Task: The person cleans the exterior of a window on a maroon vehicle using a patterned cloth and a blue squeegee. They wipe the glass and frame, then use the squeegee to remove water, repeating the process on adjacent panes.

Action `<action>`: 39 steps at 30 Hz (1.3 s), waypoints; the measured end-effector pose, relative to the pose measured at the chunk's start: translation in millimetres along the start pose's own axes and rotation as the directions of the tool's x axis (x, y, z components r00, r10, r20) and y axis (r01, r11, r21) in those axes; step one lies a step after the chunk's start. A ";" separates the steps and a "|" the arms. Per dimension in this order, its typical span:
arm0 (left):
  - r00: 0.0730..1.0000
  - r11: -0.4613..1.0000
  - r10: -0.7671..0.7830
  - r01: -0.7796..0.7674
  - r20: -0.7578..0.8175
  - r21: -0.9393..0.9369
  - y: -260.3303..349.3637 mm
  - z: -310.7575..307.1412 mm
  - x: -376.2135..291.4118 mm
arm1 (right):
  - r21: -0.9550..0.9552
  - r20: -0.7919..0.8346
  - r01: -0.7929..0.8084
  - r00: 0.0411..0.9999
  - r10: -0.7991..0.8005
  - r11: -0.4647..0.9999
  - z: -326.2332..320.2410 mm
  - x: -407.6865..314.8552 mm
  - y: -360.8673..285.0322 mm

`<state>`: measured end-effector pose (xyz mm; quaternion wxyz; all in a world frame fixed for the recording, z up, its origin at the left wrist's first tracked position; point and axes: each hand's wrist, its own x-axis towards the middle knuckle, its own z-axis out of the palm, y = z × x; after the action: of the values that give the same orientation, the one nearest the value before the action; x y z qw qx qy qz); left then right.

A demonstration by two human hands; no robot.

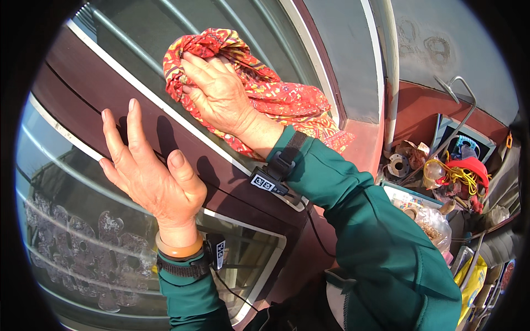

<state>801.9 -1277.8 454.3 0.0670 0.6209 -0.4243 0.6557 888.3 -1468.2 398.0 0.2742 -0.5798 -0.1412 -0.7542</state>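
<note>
My right hand [219,95] presses a bunched red cloth [290,99] with a yellow floral pattern against the upper window pane [140,20]. Its fingers sink into the cloth's folds, and the loose end trails down to the right, over the pane's corner. In front of the maroon window frame [91,74], my left hand [153,182] is empty with its fingers spread. Whether its fingertips touch the frame I cannot tell. An amber-coloured bangle [179,248] circles my left wrist. Below the frame's middle bar is a second pane [136,173].
Metal bars [124,39] run across the upper pane. Peeling residue patches [83,252] mark the lower one. Right of the window, a pale vertical pipe [390,74] runs along the wall. Clutter beyond it includes yellow cord [459,176], a plastic bag [434,223] and a bent metal rod [470,97].
</note>
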 end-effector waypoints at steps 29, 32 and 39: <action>0.340 -0.510 -0.107 0.788 0.934 -0.345 29.4 -258.6 -189.3 | -0.071 0.479 -0.689 0.611 0.631 0.721 -121.2 -45.3 -122.4; 0.089 -0.378 -0.390 0.892 0.916 -0.247 0.2 -332.5 -231.7 | -0.124 0.510 -0.661 0.597 0.619 0.740 -89.3 -81.4 -115.4; -0.091 -0.332 -0.673 0.924 0.734 -0.190 14.0 -407.4 -304.7 | 0.041 0.438 -0.681 0.670 0.600 0.731 -73.8 -118.8 -113.6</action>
<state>551.7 -892.3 235.7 0.6785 0.7311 -0.0506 0.0510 785.0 -1385.7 275.7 0.5449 -0.7011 -0.0554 -0.4567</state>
